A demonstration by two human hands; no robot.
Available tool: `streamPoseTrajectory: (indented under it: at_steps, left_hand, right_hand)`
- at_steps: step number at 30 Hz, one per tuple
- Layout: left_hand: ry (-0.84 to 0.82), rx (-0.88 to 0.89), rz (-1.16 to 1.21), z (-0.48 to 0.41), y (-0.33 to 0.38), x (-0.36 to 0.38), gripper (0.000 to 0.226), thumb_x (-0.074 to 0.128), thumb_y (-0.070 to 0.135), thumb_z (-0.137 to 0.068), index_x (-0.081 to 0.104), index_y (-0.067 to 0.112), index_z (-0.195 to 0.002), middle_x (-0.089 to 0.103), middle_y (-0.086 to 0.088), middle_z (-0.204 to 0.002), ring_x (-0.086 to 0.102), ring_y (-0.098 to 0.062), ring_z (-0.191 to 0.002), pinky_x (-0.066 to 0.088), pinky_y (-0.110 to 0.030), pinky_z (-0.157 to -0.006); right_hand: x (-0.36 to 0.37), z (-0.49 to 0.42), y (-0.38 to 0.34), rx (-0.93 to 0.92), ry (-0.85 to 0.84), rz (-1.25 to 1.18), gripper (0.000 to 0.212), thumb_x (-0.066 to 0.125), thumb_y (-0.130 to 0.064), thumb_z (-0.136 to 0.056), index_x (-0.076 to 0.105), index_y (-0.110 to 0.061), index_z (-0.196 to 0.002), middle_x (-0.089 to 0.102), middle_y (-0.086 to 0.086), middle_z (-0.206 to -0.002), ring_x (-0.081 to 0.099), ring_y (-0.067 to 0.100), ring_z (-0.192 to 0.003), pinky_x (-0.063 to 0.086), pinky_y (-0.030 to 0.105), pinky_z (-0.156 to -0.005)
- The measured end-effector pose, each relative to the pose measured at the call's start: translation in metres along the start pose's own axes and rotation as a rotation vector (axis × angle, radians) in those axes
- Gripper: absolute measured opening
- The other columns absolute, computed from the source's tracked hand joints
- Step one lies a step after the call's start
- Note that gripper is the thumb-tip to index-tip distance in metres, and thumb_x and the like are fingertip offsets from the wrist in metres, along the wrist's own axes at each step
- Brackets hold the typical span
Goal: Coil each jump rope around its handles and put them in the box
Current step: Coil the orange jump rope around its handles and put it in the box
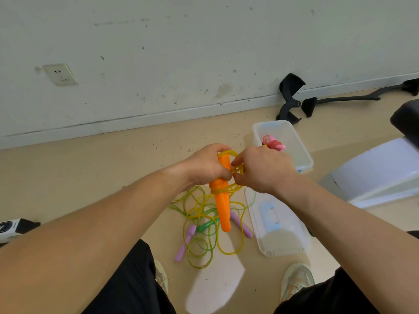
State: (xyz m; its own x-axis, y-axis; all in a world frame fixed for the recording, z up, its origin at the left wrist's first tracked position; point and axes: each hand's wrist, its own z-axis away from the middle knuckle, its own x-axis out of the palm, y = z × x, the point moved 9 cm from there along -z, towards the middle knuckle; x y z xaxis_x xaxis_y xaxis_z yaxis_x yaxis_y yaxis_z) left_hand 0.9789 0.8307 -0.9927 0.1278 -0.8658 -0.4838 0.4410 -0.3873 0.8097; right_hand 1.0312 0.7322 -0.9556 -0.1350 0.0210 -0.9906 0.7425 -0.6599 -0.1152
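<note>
no readable text, only a blurred mark on the black-and-white object (15, 227)

A bare indoor workroom, perhaps an office: scuffed white wall (204, 41) with a socket (60, 74) beyond the left hand (208, 165), beige floor (68, 177), loose chair parts (291, 98) past the right hand (263, 168).

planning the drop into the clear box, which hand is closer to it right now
Right. The right hand sits just left of the box, by its near corner, pinching the yellow cord. The left hand is farther left, gripping the orange handles.
</note>
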Motion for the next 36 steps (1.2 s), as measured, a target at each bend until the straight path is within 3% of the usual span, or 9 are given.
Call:
streamPoseTrajectory:
  at_steps: [5, 11, 14, 16, 18, 22, 25, 29, 36]
  left_hand:
    - [0.008, 0.014, 0.032, 0.003, 0.002, -0.002, 0.073, 0.079, 0.019, -0.053, 0.055, 0.028, -0.121, 0.071, -0.005, -0.104, 0.069, -0.023, -0.097, 0.058, -0.05, -0.084]
    - [0.108, 0.211, -0.054, 0.01, 0.019, -0.004, 0.058, 0.076, 0.02, -0.071, 0.033, 0.027, -0.109, 0.058, -0.008, -0.109, 0.061, -0.025, -0.086, 0.055, -0.045, -0.072]
    - [0.132, 0.362, -0.121, 0.012, 0.03, -0.01, 0.032, 0.072, 0.017, -0.075, 0.048, 0.031, -0.089, 0.053, -0.001, -0.101, 0.061, -0.025, -0.093, 0.054, -0.044, -0.079]
    - [0.161, 0.417, -0.204, 0.013, 0.033, -0.012, 0.022, 0.073, 0.013, -0.081, 0.058, 0.028, -0.086, 0.054, 0.008, -0.091, 0.055, -0.017, -0.093, 0.046, -0.032, -0.082]
    - [0.198, 0.421, -0.289, 0.012, 0.035, -0.016, 0.02, 0.075, 0.019, -0.083, 0.066, 0.029, -0.098, 0.058, 0.007, -0.097, 0.051, -0.011, -0.095, 0.036, -0.015, -0.077]
    - [0.204, 0.41, -0.358, 0.013, 0.038, -0.02, 0.032, 0.078, 0.021, -0.078, 0.07, 0.03, -0.108, 0.06, 0.006, -0.101, 0.051, -0.008, -0.092, 0.031, -0.005, -0.072]
    - [0.233, 0.385, -0.348, 0.015, 0.04, -0.022, 0.037, 0.082, 0.024, -0.071, 0.068, 0.034, -0.104, 0.062, 0.011, -0.1, 0.053, -0.005, -0.09, 0.034, -0.004, -0.071]
    - [0.285, 0.35, -0.323, 0.017, 0.038, -0.026, 0.035, 0.084, 0.024, -0.066, 0.064, 0.035, -0.093, 0.062, 0.013, -0.094, 0.051, 0.0, -0.079, 0.035, -0.008, -0.064]
    - [0.298, 0.252, -0.225, 0.016, 0.03, -0.028, 0.029, 0.083, 0.021, -0.065, 0.067, 0.03, -0.087, 0.059, 0.016, -0.075, 0.051, 0.001, -0.068, 0.035, -0.008, -0.057]
  right_hand:
    - [-0.006, -0.004, -0.003, -0.068, 0.014, -0.033, 0.023, 0.063, -0.04, -0.087, 0.072, -0.028, -0.104, 0.068, 0.002, -0.091, 0.056, 0.024, -0.084, 0.044, 0.03, -0.066]
    - [-0.014, -0.004, 0.002, -0.113, 0.04, -0.093, 0.02, 0.069, -0.04, -0.084, 0.072, -0.024, -0.096, 0.062, -0.004, -0.077, 0.054, 0.015, -0.08, 0.051, 0.029, -0.066]
    - [-0.015, -0.006, 0.008, -0.045, 0.02, -0.246, 0.01, 0.074, -0.034, -0.078, 0.068, -0.026, -0.081, 0.056, -0.011, -0.065, 0.053, 0.009, -0.065, 0.041, 0.02, -0.052]
    - [-0.016, -0.006, 0.014, -0.002, 0.026, -0.346, 0.009, 0.076, -0.027, -0.074, 0.066, -0.027, -0.075, 0.058, -0.009, -0.061, 0.058, 0.01, -0.062, 0.044, 0.02, -0.051]
    - [-0.017, -0.004, 0.017, 0.033, 0.031, -0.432, 0.009, 0.076, -0.022, -0.073, 0.068, -0.024, -0.075, 0.061, -0.007, -0.056, 0.063, 0.012, -0.058, 0.051, 0.025, -0.052]
    - [-0.017, 0.0, 0.019, 0.079, 0.072, -0.522, 0.01, 0.076, -0.019, -0.072, 0.071, -0.02, -0.08, 0.065, -0.002, -0.057, 0.068, 0.015, -0.059, 0.056, 0.029, -0.056]
    - [-0.02, 0.002, 0.017, 0.071, 0.125, -0.496, 0.014, 0.077, -0.021, -0.073, 0.072, -0.021, -0.086, 0.063, -0.005, -0.061, 0.065, 0.013, -0.064, 0.053, 0.027, -0.062]
    - [-0.02, 0.005, 0.012, 0.052, 0.188, -0.486, 0.015, 0.074, -0.021, -0.073, 0.069, -0.025, -0.087, 0.051, -0.01, -0.057, 0.052, 0.004, -0.058, 0.034, 0.01, -0.049]
    - [-0.006, 0.0, 0.012, 0.059, 0.172, -0.633, 0.017, 0.071, -0.018, -0.074, 0.071, -0.02, -0.091, 0.054, -0.007, -0.059, 0.05, 0.009, -0.055, 0.037, 0.021, -0.05]
